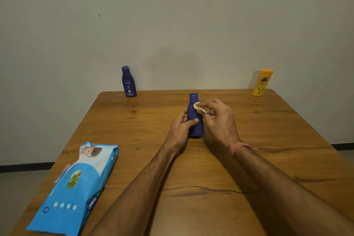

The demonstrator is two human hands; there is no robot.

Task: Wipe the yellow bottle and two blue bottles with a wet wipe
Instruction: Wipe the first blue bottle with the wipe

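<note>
A dark blue bottle [195,120] stands upright in the middle of the wooden table [249,159]. My left hand [181,126] grips its lower body from the left, thumb across the front. My right hand [218,117] holds a folded wet wipe [199,107] pressed against the bottle's shoulder, just below the cap. A second blue bottle [129,82] with a white label stands at the far left corner. The yellow bottle [261,82] stands at the far right corner. Neither of those is touched.
A blue pack of wet wipes [76,188] lies flat near the table's left front edge. A plain wall rises directly behind the far edge. The floor shows past the left and right sides of the table.
</note>
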